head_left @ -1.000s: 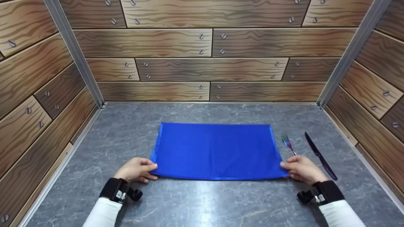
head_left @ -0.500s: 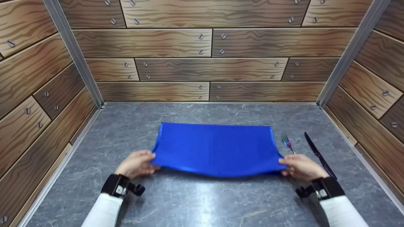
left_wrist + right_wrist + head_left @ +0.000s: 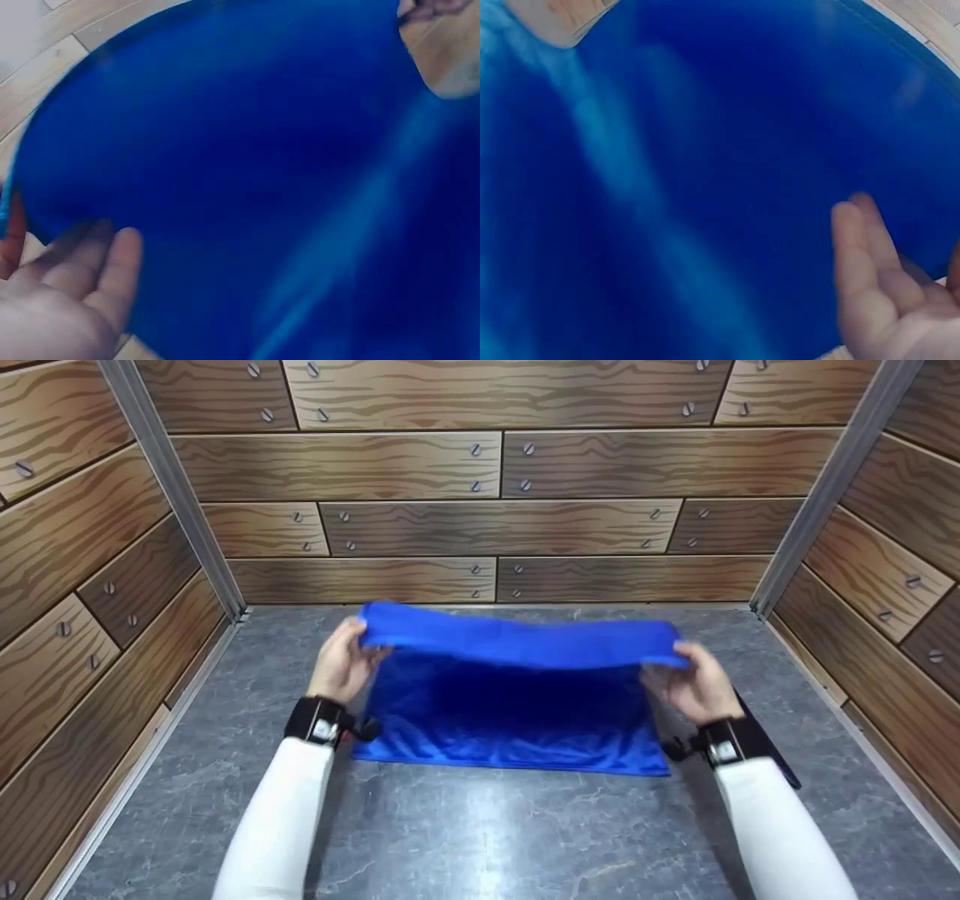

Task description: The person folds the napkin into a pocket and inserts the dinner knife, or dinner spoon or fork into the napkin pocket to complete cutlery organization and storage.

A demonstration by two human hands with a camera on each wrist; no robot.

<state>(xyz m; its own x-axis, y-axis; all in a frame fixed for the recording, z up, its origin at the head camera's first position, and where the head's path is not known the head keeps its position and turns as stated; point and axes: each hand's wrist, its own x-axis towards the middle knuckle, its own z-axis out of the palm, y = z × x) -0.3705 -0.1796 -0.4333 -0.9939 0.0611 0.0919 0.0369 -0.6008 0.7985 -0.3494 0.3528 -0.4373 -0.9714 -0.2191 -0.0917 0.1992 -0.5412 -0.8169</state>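
A blue cloth (image 3: 510,712) lies partly on the table, and its upper layer is raised in an arch toward the back. My left hand (image 3: 341,664) pinches the left corner of that raised edge. At the opposite corner, my right hand (image 3: 699,686) pinches the same edge between thumb and fingers. In the left wrist view the left hand's fingers (image 3: 120,270) lie against the cloth's underside. The right wrist view likewise has fingers (image 3: 855,255) of the right hand along the fabric. A wrinkled lower layer rests flat below.
A dark table knife (image 3: 784,765) lies right of the cloth, partly covered by the right wrist. The fork beside it is hidden now. Wood-patterned walls (image 3: 480,529) enclose the grey table (image 3: 480,840) at the back and sides.
Both hands have lifted the cloth's near edge and carried it up and away toward the back wall. The lower layer is now exposed. The fork has gone out of sight behind the right hand.
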